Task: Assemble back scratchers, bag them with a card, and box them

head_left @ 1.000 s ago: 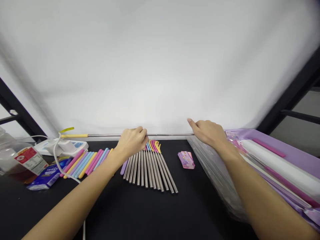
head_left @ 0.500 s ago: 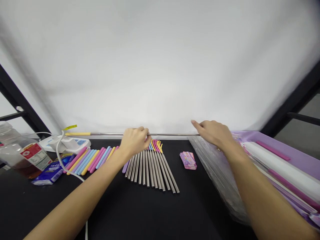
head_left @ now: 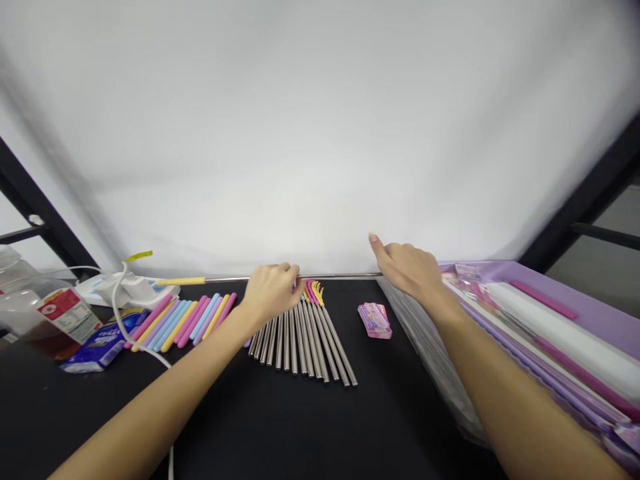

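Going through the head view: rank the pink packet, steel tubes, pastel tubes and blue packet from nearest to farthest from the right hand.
From the right hand:
1. Pink packet, on the table just left of and below it.
2. Steel tubes, fanned out at centre.
3. Pastel tubes, left of those.
4. Blue packet, far left.

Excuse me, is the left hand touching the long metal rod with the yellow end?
Touching. The head view shows the left hand with its fingers curled over the metal rod, with no gap between them.
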`<state>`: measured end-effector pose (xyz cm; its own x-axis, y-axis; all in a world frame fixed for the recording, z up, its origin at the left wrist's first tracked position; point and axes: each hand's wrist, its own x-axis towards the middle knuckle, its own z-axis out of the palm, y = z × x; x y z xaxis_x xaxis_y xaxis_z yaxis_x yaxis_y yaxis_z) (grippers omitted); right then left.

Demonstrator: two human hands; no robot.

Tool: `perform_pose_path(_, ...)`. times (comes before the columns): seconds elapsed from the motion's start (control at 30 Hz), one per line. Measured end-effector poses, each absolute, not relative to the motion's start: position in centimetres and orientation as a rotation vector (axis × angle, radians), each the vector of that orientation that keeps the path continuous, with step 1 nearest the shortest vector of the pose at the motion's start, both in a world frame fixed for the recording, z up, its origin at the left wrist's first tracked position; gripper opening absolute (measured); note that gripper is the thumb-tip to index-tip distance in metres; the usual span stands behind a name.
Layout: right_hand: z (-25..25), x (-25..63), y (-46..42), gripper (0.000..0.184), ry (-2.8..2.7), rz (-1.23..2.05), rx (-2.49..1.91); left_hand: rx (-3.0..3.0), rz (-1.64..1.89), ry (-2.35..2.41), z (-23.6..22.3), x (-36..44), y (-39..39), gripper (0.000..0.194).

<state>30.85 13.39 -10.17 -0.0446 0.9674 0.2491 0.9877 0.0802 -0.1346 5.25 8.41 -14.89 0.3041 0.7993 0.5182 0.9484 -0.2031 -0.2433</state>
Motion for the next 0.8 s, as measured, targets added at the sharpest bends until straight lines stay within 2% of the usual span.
perform_pose_path(0.17,-10.1,30.6,13.3,0.082,-2.098,-0.102,-1.956,-2.111,-0.388,-1.433,-14.4,4.5,8.3,0.026)
perform_pose_path(0.3,-9.9,31.7,13.6,0.081,-2.002,-0.129,-2.053,-1.940,-0.357,-1.620,-13.8,2.8,8.6,0.025)
perform_pose_path(0.53,-10.5,30.2,13.3,0.083,-2.135,-0.116,-1.935,-2.146,-0.351,-1.442,-14.1,4.9,8.2,0.029)
perform_pose_path(0.7,-10.5,30.5,13.4,0.081,-2.054,-0.161,-1.996,-2.021,-0.301,-1.620,-13.9,4.0,8.6,0.026)
perform_pose_path(0.8,-10.5,29.3,13.0,0.082,-2.148,-0.199,-1.886,-2.163,-0.354,-1.497,-14.2,5.1,8.4,0.027)
